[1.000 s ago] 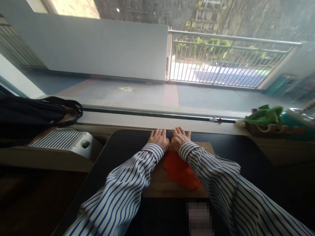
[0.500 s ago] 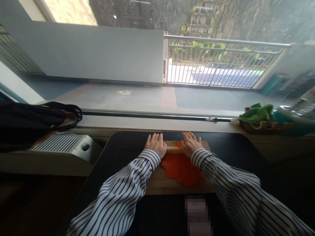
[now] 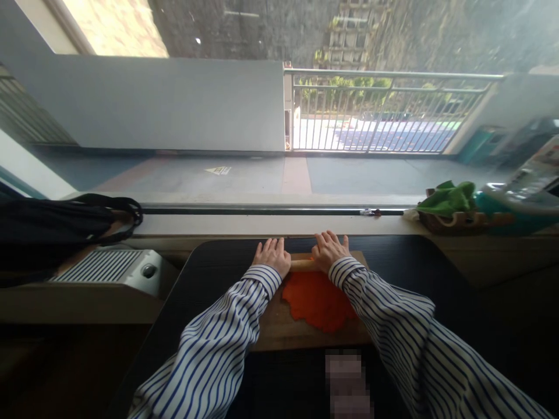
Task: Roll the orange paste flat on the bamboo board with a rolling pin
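A wooden rolling pin point(image 3: 303, 266) lies crosswise near the far side of a wooden board point(image 3: 275, 329). Under and in front of it spreads a flat, uneven-edged sheet of orange dough point(image 3: 318, 299). My left hand point(image 3: 273, 255) rests palm down on the pin's left end, its fingers stretched forward and slightly apart. On the right part of the pin lies my right hand point(image 3: 329, 251), also palm down with fingers extended; it hides that end. Both palms press from above rather than wrapping round the pin.
The board sits on a black table point(image 3: 218, 273) against a window sill point(image 3: 262, 224). A dark bag point(image 3: 56, 227) and a white slatted unit point(image 3: 105, 267) are at left. A green cloth point(image 3: 449, 198) and a teal container point(image 3: 502, 206) stand on the right. A blurred patch covers something at the near edge.
Both hands remain on the rolling pin at the far part of the dough. My right hand sits slightly closer to the left one. The whole view has shifted a little.
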{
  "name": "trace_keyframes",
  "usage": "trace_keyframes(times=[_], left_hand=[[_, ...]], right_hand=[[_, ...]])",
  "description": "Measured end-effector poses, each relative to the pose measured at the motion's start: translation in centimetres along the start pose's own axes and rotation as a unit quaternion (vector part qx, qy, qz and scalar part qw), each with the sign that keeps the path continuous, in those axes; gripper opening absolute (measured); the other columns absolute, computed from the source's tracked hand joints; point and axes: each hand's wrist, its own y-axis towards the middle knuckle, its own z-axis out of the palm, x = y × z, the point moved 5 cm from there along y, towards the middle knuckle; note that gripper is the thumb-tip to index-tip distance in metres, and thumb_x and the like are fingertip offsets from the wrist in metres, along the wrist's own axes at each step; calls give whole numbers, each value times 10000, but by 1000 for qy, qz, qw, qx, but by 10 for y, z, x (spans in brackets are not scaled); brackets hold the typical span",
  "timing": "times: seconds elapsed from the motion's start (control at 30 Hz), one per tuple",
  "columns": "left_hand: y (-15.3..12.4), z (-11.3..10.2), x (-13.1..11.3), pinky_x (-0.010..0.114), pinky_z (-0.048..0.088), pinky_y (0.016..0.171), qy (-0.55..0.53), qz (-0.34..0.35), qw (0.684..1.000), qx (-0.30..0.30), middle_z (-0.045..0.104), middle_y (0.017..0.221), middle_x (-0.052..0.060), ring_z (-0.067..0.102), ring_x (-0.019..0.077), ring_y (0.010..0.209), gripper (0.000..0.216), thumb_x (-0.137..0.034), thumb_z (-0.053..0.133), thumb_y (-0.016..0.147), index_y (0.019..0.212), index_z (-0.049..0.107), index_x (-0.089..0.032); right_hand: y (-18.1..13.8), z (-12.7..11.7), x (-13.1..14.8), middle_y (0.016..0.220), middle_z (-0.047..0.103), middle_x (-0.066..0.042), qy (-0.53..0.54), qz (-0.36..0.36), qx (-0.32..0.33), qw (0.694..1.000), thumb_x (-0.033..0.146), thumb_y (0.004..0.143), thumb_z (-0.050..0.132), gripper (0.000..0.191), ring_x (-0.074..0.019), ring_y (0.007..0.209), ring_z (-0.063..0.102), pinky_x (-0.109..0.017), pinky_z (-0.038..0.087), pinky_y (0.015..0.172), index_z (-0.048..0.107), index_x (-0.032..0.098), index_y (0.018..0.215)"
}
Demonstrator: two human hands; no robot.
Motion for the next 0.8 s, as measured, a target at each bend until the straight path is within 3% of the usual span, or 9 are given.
trace_keyframes(times=[0.23,0.4,0.53,0.8], left_hand=[[-35,-4,-5,424,257,1052,25,12,999,-22,501,1293,118,393,238,1232,478,-262,291,848,1258,461,-85],[-45,-4,-4,427,286,1037,35,36,998,-45,437,1343,142,362,253,1257,480,-277,289,853,1245,480,-75],[-36,-3,-4,432,248,1056,40,26,997,-59,402,1366,145,323,248,1281,490,-265,297,844,1265,457,-72],[1,1,1,443,240,1056,11,-4,1000,-16,384,1386,117,308,230,1289,507,-265,309,833,1309,399,-116]], right_hand=[[-34,5,5,1445,255,-110,-21,-11,38,999,385,878,186,535,-252,1337,112,-626,50,1005,297,173,1356],[-46,6,8,1439,272,-116,-31,-24,11,999,400,886,143,553,-250,1336,124,-598,31,1021,303,166,1360],[-36,7,6,1443,256,-122,-34,-27,10,999,380,885,163,537,-262,1335,118,-625,30,1005,299,171,1360],[5,8,-1,1463,207,-89,-13,-6,45,999,374,876,168,528,-258,1340,91,-655,45,992,269,198,1364]])
